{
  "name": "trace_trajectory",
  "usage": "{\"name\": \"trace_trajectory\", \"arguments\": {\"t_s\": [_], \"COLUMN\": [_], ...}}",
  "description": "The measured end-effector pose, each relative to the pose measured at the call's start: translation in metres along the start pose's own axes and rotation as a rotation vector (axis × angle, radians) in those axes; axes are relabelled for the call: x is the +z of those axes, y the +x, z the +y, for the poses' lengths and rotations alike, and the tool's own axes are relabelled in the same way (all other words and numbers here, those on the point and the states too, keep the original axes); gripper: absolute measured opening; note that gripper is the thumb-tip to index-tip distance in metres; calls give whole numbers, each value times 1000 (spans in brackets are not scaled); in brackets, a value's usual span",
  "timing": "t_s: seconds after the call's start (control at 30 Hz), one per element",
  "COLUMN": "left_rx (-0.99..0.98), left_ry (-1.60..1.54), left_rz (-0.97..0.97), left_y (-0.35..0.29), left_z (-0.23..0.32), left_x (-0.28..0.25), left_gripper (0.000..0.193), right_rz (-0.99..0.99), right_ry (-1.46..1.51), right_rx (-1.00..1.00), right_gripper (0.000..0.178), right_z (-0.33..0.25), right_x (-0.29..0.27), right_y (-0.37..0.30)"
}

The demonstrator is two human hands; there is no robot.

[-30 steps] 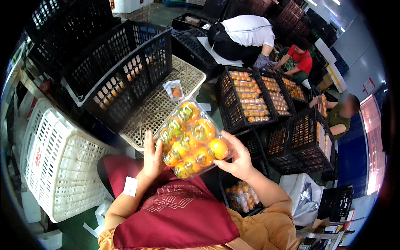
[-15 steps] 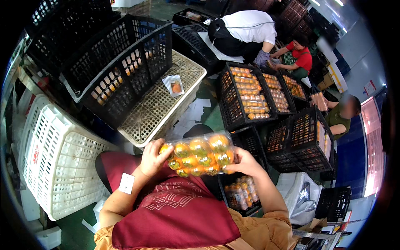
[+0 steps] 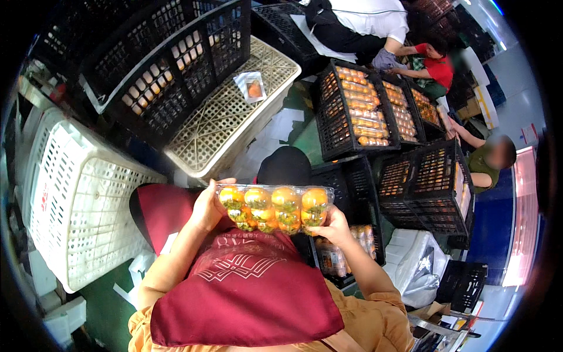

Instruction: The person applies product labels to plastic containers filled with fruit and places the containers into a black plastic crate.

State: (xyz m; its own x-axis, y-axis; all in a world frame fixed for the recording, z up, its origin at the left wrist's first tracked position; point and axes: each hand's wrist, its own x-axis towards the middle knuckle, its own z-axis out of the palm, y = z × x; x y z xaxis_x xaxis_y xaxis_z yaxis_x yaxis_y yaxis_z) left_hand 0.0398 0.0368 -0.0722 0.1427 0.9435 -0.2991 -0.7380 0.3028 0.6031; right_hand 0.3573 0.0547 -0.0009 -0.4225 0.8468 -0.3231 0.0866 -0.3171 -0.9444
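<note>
While the left hand (image 3: 206, 207) pinches one end of a clear plastic box (image 3: 273, 210), the right hand (image 3: 334, 227) holds the other end, low at the corner. Both hands have their fingers clamped on the box, but I cannot see how far the fingers reach behind it. The box is up in front of the red apron (image 3: 258, 299), and round orange fruit (image 3: 284, 199) with green tops sit in rows inside.

If one hand lets go too soon, that end could drop, and the fruit could roll and bump. If the hands squeeze too hard, the thin plastic might bend or pop open. I cannot tell how tightly it is closed. Down by the right arm is a black crate (image 3: 380, 249) with more packs (image 3: 334, 258) in it. Its rim could knock the box if the hands swing that way.
</note>
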Motion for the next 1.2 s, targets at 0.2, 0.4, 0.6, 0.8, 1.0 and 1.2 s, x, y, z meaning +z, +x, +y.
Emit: {"name": "trace_trajectory", "arguments": {"t_s": [0.2,0.4,0.6,0.8,1.0,1.2], "left_rx": [168,207,271,392,748,1050], "left_ry": [268,523,612,789,1317,1652], "left_rz": [-320,-251,-319,-258,-305,-460], "left_y": [-18,-23,-25,-28,-18,-16], "left_z": [20,28,48,65,85,93], "left_x": [25,28,39,84,112,137], "left_gripper": [73,67,67,62,54,46], "right_rz": [54,82,87,95,81,51], "right_ry": [29,-61,-364,-233,18,697], "right_rx": [-79,-74,-219,-242,-168,305], "right_gripper": [51,57,48,43,58,35], "right_z": [26,30,8,23,7,-9], "right_x": [-8,-6,-7,-11,0,20], "right_y": [1,-4,6,21,30,32]}}
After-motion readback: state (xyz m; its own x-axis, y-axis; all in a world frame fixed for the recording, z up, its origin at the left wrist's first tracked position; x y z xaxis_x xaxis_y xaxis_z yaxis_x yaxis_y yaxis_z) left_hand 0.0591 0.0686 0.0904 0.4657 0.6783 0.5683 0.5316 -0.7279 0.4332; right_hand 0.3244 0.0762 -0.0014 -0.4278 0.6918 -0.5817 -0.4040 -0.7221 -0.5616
